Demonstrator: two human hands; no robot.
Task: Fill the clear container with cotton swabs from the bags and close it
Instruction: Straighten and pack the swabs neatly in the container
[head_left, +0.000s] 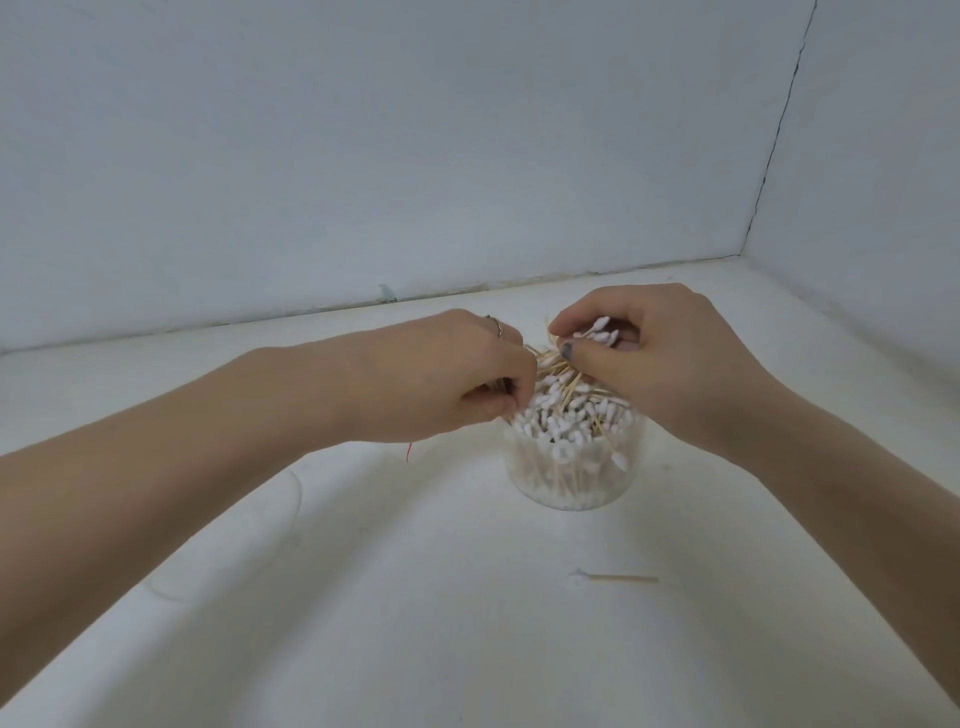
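A clear round container (571, 480) stands on the white table, packed upright with wooden-stemmed cotton swabs (563, 423) that rise above its rim. One swab hangs over the container's right side. My right hand (660, 364) hovers over the container and grips a loose bunch of swabs between thumb and fingers. My left hand (457, 379) is at the container's left rim, fingers curled and pinching swab stems. No bag and no lid are in view.
A single swab (615, 577) lies on the white table (415, 597) in front of the container. A short red thread (410, 452) shows under my left wrist. The wall (415, 156) stands close behind, with a corner at the right.
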